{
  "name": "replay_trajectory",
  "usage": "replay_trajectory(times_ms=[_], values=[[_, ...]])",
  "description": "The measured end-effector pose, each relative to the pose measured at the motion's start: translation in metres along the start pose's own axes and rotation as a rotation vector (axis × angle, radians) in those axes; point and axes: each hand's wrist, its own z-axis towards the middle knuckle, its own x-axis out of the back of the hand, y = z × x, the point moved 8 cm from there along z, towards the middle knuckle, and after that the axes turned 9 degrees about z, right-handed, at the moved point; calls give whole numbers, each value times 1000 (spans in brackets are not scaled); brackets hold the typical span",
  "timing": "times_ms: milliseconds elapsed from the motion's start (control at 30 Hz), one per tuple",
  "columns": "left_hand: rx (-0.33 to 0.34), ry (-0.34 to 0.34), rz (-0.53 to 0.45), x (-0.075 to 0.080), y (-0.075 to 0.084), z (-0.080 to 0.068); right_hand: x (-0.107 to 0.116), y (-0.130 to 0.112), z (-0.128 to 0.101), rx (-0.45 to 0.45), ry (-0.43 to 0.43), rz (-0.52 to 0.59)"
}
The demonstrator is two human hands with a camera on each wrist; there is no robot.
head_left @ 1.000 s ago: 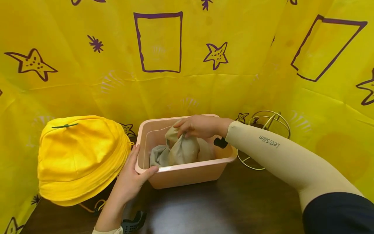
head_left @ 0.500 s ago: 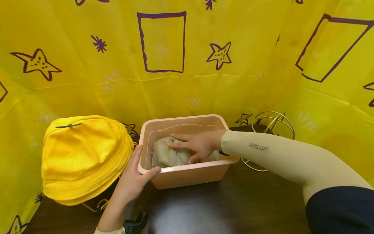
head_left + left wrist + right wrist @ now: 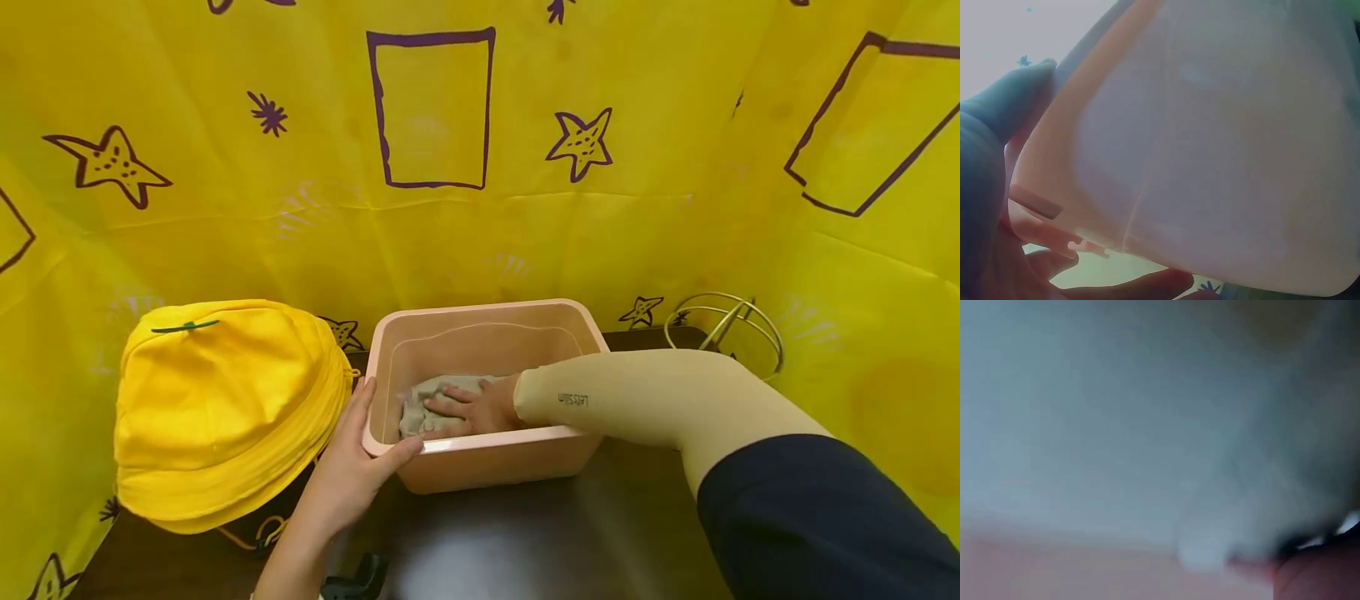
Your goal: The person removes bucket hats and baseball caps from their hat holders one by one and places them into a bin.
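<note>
Yellow backdrop, dark table. Left hand grips pink tub corner; right hand, fingers flat, presses grey cloth inside. Cloth stowed; yellow hats remain outside.

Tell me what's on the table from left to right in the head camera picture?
Yellow bucket hat → left hand gripping the corner of the pink plastic bin → grey cloth inside it, pressed by the right hand → gold wire stand.

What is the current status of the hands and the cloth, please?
Left hand grips bin corner. Right hand flat on cloth inside bin. Nothing in the way.
</note>
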Motion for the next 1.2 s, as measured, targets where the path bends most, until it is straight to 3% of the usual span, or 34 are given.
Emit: replay_trajectory(times_ms=[200, 367, 533, 667, 800, 967, 1100, 1200], values=[[17, -3, 19, 1, -1, 0, -18, 8, 24, -33, -42, 33], [14, -3, 33, 0, 4, 1, -19, 11, 19, -34, -46, 43], [23, -1, 45, 2, 2, 1, -5, 2, 12, -26, -37, -83], [30, -18, 39, 0, -1, 3, 24, -12, -4, 24, -21, -149], [15, -34, 39, -1, 0, 2, 77, -17, -44, 19, 176, -39], [3, -30, 54, 2, 2, 1, 131, -8, -124, -112, 509, 145], [5, -30, 50, 2, 3, 1, 141, 1, -195, -236, 737, 298], [6, -28, 48, 3, 4, 0, 128, 5, -241, -320, 874, 427]])
